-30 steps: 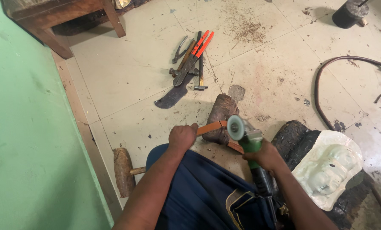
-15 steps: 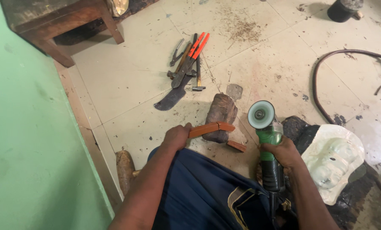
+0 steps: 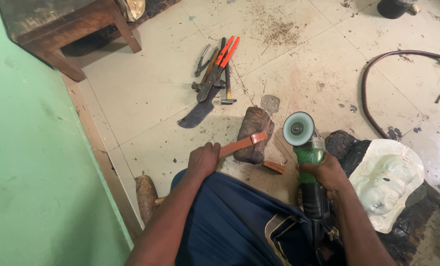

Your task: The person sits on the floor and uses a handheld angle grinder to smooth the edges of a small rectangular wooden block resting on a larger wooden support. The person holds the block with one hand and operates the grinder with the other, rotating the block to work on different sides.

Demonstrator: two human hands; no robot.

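My left hand [image 3: 203, 158] grips one end of a flat orange-brown strip [image 3: 242, 144]. The strip's far end rests on a dark wooden block [image 3: 253, 135] on the floor. My right hand [image 3: 327, 172] holds a green angle grinder [image 3: 308, 157] by its body, disc [image 3: 297, 129] facing up and lifted to the right of the block, apart from the strip. A small orange-brown offcut [image 3: 274, 167] lies on the floor between my hands.
A pile of hand tools [image 3: 214, 74] with orange-handled cutters and a dark blade lies farther out. A wooden stool [image 3: 77, 34] stands at upper left by the green wall [image 3: 32, 172]. A pale moulded mask [image 3: 387, 180] lies right; a hose [image 3: 377, 79] curves beyond it.
My right hand has pulled the grinder away from the strip to the right and turned its disc upward. My left hand keeps holding the strip on the block.
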